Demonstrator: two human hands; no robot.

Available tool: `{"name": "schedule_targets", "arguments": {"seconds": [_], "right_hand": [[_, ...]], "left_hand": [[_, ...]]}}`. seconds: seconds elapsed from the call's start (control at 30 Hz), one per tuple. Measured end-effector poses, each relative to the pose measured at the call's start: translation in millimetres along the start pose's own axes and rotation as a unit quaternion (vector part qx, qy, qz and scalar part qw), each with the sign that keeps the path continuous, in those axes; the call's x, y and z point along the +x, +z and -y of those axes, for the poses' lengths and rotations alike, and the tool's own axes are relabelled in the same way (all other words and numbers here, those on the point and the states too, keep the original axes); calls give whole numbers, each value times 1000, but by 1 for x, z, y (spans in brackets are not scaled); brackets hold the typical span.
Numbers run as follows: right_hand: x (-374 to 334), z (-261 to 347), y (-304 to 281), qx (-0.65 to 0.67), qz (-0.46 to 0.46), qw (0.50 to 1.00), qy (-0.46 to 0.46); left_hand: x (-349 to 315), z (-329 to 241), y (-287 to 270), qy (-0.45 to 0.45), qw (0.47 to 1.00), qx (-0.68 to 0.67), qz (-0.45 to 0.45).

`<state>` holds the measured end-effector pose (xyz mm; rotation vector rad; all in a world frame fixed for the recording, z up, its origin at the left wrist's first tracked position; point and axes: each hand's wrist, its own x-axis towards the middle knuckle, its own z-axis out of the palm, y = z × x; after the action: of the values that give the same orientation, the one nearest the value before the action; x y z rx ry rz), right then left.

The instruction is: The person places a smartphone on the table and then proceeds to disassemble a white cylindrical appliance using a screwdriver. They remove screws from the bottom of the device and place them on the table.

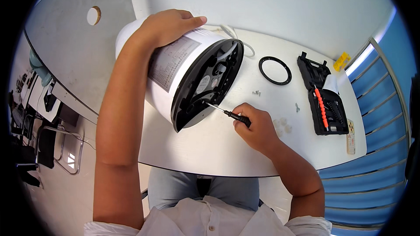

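Observation:
A large white rounded appliance with a printed label lies on its side, its black underside facing right. The cover is off that underside, so wiring and inner parts show. My left hand is draped over the upper side of the body and holds it, fingers partly hidden behind it. A screwdriver with a black handle is gripped in my right hand. Its shaft slants up and left, the tip at the lower part of the underside; whether it sits in a screw is too small to tell.
On the white table lie a black ring, small screws, pale round pads and an open black tool case with an orange flexible shaft. A beige remote lies at the right edge, near a metal railing.

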<state>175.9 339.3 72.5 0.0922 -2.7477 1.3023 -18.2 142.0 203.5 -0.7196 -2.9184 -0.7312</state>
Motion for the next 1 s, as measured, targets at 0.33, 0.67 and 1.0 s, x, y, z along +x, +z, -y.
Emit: {"name": "schedule_targets", "arguments": {"seconds": [0.33, 0.67, 1.0], "right_hand": [[-1, -1, 5, 14, -13, 1000, -11], [-3, 0, 5, 3, 5, 1000, -2], [-3, 2, 5, -17, 4, 1000, -6]], "left_hand": [[4, 5, 2, 2, 1000, -14, 0], [3, 4, 1, 5, 1000, -26, 5], [1, 4, 1, 10, 999, -34, -2]]}}
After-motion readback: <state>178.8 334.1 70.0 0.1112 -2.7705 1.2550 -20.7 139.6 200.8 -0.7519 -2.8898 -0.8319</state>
